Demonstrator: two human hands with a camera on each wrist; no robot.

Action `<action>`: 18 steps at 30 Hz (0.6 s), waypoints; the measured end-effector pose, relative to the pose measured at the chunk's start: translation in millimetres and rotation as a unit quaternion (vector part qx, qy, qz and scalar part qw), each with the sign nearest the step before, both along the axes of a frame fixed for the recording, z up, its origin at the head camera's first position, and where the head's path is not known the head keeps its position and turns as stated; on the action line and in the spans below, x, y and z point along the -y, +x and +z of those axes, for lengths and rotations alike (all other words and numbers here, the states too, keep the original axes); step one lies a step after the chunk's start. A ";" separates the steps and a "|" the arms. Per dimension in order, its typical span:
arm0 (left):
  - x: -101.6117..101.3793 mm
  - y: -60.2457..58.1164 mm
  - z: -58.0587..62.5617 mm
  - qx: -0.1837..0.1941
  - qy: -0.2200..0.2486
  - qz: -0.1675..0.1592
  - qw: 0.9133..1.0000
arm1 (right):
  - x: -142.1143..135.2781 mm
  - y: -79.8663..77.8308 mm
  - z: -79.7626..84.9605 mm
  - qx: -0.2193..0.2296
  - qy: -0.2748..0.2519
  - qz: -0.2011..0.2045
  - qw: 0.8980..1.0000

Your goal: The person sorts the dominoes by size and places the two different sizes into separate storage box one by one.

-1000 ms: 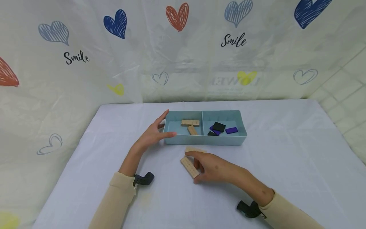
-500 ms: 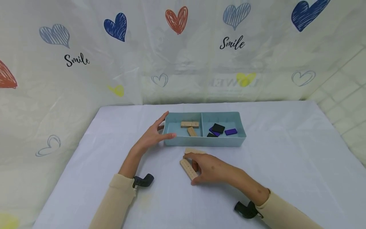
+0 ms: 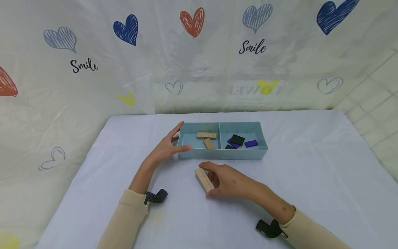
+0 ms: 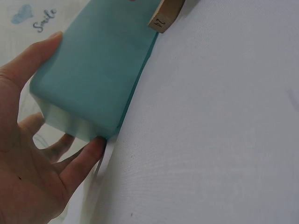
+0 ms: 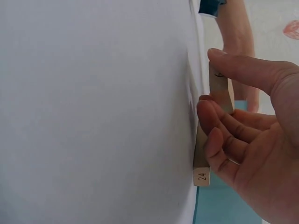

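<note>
My left hand [image 3: 163,148] grips the left end of a light blue two-compartment box [image 3: 224,154], its thumb at the front rim and its fingers round the end wall. In front of the box, my right hand [image 3: 231,181] pinches a wooden block [image 3: 204,180] lengthwise between thumb and fingers; the right wrist view shows the block tilted, off the cloth. A second wooden block [image 5: 202,176], marked 24, lies close to the box's front wall. In the head view my right hand hides it.
Two wooden blocks [image 3: 206,135] lie in the box's left compartment. Its right compartment holds black tiles [image 3: 237,139] and purple tiles [image 3: 251,143]. White cloth [image 3: 311,173] covers the table, with a heart-patterned sheet [image 3: 211,69] hanging behind.
My right hand has lifted the pinched block slightly and moved it toward the box, covering the second block in the head view. My left hand stays on the box.
</note>
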State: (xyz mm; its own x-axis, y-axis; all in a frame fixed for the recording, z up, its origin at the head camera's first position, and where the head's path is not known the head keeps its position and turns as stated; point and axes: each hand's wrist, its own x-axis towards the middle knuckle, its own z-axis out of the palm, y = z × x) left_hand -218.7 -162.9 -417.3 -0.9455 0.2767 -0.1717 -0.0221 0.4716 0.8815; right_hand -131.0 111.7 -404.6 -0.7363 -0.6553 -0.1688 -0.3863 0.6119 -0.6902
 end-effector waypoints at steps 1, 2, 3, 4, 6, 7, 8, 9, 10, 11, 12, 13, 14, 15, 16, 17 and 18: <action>-0.1 -0.2 0.4 -0.001 -0.001 0.000 1.000 | -0.2 -0.3 -0.1 -0.004 -0.004 0.001 1.000; -0.2 -0.3 0.6 -0.001 -0.001 0.001 1.000 | -0.4 -0.7 -0.2 -0.007 -0.008 0.002 1.000; -0.2 -0.1 1.0 0.000 -0.002 0.001 1.000 | -0.3 -0.8 -0.2 -0.011 -0.013 0.003 1.000; 0.0 -0.1 1.0 0.000 -0.002 0.002 1.000 | -0.2 -1.0 -0.3 -0.014 -0.017 0.004 1.000; 0.2 0.6 1.4 0.002 -0.001 0.002 1.000 | 0.1 -1.0 -0.8 -0.022 -0.024 0.005 0.999; 0.4 1.1 1.6 0.004 0.000 0.002 1.000 | 0.3 -0.9 -0.9 -0.025 -0.027 0.004 0.999; 0.7 1.5 1.6 0.006 0.002 0.003 1.000 | 0.5 -0.7 -0.8 -0.027 -0.030 0.004 0.999; 1.0 1.9 1.5 0.006 0.003 0.002 1.000 | 0.7 -0.5 -0.8 -0.029 -0.032 0.003 0.999; 1.3 2.0 1.2 0.006 0.004 0.002 1.000 | 0.7 -0.2 -0.6 -0.030 -0.032 0.000 0.999; 1.3 2.2 1.1 0.006 0.005 0.002 1.000 | 0.7 0.0 -0.3 -0.031 -0.033 -0.002 0.999; 1.4 2.2 0.7 0.007 0.006 0.003 1.000 | 0.5 0.3 0.0 -0.030 -0.034 -0.005 0.999; 1.5 2.1 0.2 0.007 0.007 0.003 1.000 | 0.4 0.6 0.7 -0.030 -0.035 -0.009 0.999; 1.5 1.9 -0.3 0.008 0.007 0.004 1.000 | 0.2 1.0 1.5 -0.030 -0.038 -0.011 0.999; 1.2 1.8 -0.6 0.008 0.007 0.004 1.000 | -0.2 1.2 2.0 -0.030 -0.040 -0.015 0.999; 1.0 1.7 -0.8 0.009 0.008 0.005 1.000 | -0.7 1.3 2.7 -0.030 -0.042 -0.018 0.998; 0.6 1.8 -0.9 0.009 0.009 0.006 1.000 | -1.0 1.4 3.2 -0.031 -0.047 -0.020 0.998; 0.3 1.6 -0.5 0.008 0.009 0.006 1.000 | -1.5 1.4 3.5 -0.033 -0.050 -0.022 0.998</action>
State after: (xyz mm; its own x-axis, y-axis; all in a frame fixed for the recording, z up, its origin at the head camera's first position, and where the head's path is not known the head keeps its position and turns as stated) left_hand -217.1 -163.2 -417.8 -0.9457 0.2689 -0.1824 -0.0419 0.4556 0.8892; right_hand -129.7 113.1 -401.0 -0.7721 -0.6332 -0.0542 -0.4069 0.5580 -0.7233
